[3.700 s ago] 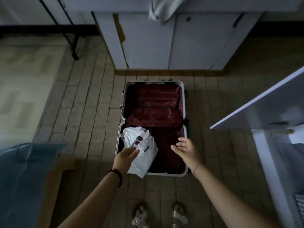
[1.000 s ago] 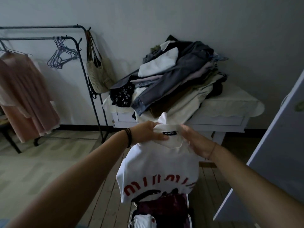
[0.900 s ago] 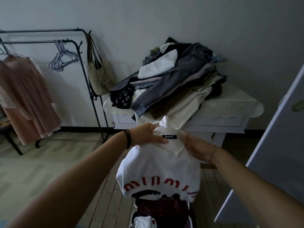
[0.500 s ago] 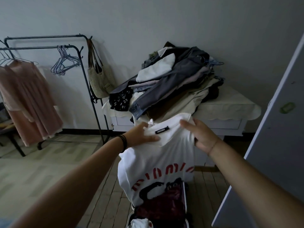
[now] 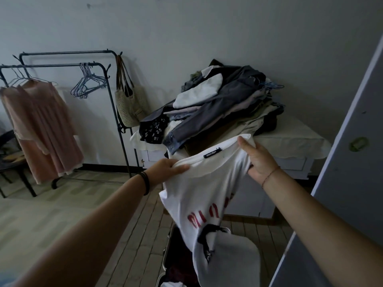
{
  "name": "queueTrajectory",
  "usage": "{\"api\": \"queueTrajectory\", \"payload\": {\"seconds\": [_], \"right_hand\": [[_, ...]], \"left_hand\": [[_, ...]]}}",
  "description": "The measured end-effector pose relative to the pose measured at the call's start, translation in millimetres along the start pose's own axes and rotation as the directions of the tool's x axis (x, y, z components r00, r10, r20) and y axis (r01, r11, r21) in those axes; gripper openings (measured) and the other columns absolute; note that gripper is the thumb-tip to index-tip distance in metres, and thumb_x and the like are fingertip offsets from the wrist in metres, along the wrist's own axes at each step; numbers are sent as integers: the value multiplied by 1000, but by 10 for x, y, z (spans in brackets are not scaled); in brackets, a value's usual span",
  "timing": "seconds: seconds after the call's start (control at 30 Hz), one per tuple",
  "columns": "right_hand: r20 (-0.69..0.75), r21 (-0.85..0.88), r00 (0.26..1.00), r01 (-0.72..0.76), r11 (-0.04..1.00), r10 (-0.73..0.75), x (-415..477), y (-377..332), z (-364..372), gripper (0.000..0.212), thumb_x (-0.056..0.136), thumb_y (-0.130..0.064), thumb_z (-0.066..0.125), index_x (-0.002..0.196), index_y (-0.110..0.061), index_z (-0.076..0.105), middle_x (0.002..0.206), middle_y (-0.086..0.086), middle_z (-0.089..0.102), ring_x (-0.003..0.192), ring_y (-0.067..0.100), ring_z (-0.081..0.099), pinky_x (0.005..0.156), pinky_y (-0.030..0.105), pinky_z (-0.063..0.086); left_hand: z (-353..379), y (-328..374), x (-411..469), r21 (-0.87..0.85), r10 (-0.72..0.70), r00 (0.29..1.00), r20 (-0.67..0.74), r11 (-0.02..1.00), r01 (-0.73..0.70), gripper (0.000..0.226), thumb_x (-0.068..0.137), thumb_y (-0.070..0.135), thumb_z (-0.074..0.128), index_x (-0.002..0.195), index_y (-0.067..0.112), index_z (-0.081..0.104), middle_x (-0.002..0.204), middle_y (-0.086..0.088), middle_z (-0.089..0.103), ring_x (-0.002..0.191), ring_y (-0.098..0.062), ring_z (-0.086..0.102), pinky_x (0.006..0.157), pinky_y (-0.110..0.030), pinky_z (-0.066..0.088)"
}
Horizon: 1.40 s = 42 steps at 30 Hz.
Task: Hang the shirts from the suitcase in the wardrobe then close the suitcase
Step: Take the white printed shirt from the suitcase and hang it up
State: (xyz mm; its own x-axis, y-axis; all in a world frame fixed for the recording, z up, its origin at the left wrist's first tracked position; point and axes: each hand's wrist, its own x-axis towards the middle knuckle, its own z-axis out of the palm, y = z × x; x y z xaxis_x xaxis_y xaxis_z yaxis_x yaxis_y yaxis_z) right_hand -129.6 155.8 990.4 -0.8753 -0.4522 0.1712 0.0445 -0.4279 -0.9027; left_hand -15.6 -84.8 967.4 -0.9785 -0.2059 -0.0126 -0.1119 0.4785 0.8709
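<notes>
A: Head view, only one. White shirt (image 5: 209,195) is up in the air, near centre, out of the suitcase (image 5: 176,264). Both hands on it at the neckline.

B: Grip?

A: Left hand (image 5: 165,169) is closed, pinching the left shoulder. Right hand (image 5: 256,160) is curled round the right side of the collar, thumb on top, fingers behind the fabric. Shirt hangs stretched between them, red print facing us, hem dropping over the suitcase.

B: Suitcase state?

A: Lid open, on the floor at the near bottom edge, dark red lining showing. Another white piece (image 5: 171,284) is in it at the very bottom of frame, probably a second shirt, can't confirm.

B: Wardrobe?

A: Grey door (image 5: 350,162) on the right, open I think; inside not visible. No hanger in either hand. Spare hangers (image 5: 88,84) sit on the clothes rack (image 5: 62,59) far left, well apart from the shirt. Clothes pile (image 5: 217,108) on the counter (image 5: 290,141) just behind the shirt.

B: Progress?

A: Early, I'd say. One shirt lifted, none seen hung. Left: hanger, hang it, remaining shirt, shut the suitcase.
</notes>
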Motion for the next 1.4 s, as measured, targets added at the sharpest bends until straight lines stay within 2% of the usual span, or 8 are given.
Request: {"api": "queueTrajectory", "payload": {"seconds": [0.17,0.33,0.63,0.77,0.9,1.1,1.2,1.4], "right_hand": [[-13,-57,999,43,997,-43,-2,-71,-96,76,53,-48,85,111,-3,63,104,14,70,95,24,68,82,37,57],[-33,-332,992,108,937,-126,-27,-218,-251,6,84,-18,64,80,-14,65,74,-2,65,73,10,62,74,24,47],[-193,-520,953,103,848,-235,-186,-289,-540,56,63,-59,70,73,-5,57,75,11,47,73,22,44,69,35,36],[-341,-491,881,132,861,-329,-353,-371,-694,81,61,-59,75,85,15,54,79,11,52,75,20,49,69,30,41],[-482,-495,790,113,861,-381,-585,-480,-899,17,87,-21,64,78,-8,67,67,0,67,68,15,61,63,24,49],[-619,-566,653,17,824,-438,-1116,-603,-1233,29,89,-19,62,88,10,61,78,13,60,72,21,57,69,28,46],[-680,-587,554,-18,809,-481,-1405,-702,-1363,14,90,-15,61,85,-3,65,74,4,62,63,8,60,58,15,48],[-763,-617,331,-119,778,-555,-1966,-938,-1830,20,86,-17,66,88,2,69,78,6,64,75,14,57,68,25,45]], "left_hand": [[-17,-120,102,-393,24,1000,-8,919,-25,17,92,21,58,97,6,65,83,-6,71,76,-18,67,67,-26,56],[15,-59,337,-366,2,991,-131,929,-50,20,92,30,59,83,14,65,76,-3,67,73,-18,61,71,-29,52],[39,234,841,99,167,980,-107,983,-156,43,84,44,67,62,7,61,63,-4,50,61,-17,46,62,-31,38],[183,430,960,202,205,979,-16,959,-198,48,86,46,63,73,-1,67,59,-5,52,55,-15,47,60,-28,40],[576,719,1016,-313,96,994,46,947,-77,24,88,24,67,85,0,67,70,-8,61,64,-19,60,77,-32,56],[1317,1042,1184,-660,4,973,230,736,153,13,92,10,60,81,3,57,75,-12,60,61,-16,61,61,-22,58],[1704,1209,1172,-721,17,921,390,628,294,14,95,7,54,82,3,57,70,-10,63,64,-15,62,53,-19,56],[2357,1705,925,-666,138,735,664,555,498,24,100,10,42,81,3,56,50,-4,65,68,-17,59,63,-26,53]]}}
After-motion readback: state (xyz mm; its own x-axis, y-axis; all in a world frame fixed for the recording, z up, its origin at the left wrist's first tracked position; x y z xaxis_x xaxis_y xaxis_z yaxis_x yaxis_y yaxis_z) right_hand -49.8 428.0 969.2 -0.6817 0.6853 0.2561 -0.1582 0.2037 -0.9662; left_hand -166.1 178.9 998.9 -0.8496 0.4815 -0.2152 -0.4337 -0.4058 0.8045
